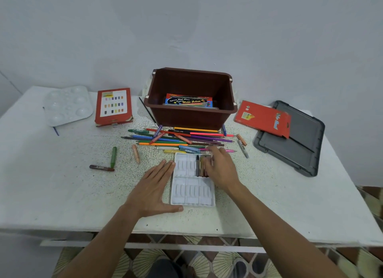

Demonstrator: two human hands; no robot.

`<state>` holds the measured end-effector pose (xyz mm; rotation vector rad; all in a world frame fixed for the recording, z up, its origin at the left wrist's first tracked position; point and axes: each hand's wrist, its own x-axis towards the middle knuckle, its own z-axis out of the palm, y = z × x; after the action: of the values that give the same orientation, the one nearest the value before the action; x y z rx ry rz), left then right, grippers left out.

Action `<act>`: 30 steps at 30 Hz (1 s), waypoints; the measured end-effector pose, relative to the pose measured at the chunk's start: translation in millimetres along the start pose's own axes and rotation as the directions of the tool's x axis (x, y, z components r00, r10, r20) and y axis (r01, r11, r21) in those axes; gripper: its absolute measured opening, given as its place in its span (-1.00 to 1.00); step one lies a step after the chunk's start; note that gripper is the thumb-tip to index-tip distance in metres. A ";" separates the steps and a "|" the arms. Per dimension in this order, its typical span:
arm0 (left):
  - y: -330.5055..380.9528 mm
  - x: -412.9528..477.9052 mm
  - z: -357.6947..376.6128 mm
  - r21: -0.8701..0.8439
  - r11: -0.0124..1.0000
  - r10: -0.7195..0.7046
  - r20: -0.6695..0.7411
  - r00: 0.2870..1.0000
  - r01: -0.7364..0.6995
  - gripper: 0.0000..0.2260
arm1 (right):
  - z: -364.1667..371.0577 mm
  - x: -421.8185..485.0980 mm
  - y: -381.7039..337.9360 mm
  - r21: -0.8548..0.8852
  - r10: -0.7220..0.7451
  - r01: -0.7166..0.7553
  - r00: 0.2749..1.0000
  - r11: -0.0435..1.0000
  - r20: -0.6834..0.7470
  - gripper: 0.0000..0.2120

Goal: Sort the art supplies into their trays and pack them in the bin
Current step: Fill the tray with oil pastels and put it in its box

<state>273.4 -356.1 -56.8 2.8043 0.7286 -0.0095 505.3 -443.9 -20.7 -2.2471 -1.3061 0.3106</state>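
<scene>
**Crayon tray braced by left hand, right hand at its far row**

Left hand (154, 186): fingers (165, 167) straight, pressed together, thumb spread, flat against the left wall of the white moulded-plastic tray (192, 204). The tray has six ribbed compartments and lies near the middle of the front edge of the white speckled table (62, 184). Right hand (221, 169): fingers bent onto the dark crayons (198, 165) in the far row; motion blur hides any pinch.

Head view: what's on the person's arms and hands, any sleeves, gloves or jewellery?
Both the left hand and right hand are bare: no gloves, rings or watch visible. The left forearm and right forearm are uncovered to the frame's bottom edge; no sleeves show.
</scene>
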 end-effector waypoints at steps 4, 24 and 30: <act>-0.7 0.0 0.1 0.013 1.000 0.001 0.005 1.000 -0.001 0.13 | -19.2 9.4 23.5 -0.074 0.111 -0.118 0.989 0.990 -0.101 -0.67; -0.2 -0.2 -0.7 -0.001 1.000 -0.006 -0.004 1.000 0.006 0.13 | -47.3 19.2 58.1 -0.092 0.311 -0.360 0.888 0.928 -0.337 -0.85; 0.8 -0.2 -0.8 -0.009 1.000 -0.009 -0.012 1.000 0.009 0.13 | -44.1 15.2 15.6 0.383 0.260 -0.147 0.930 0.912 -0.262 -0.96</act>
<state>273.6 -356.7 -55.9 2.7950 0.7416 0.0085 543.9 -451.2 8.8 -2.0205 -0.7788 0.2371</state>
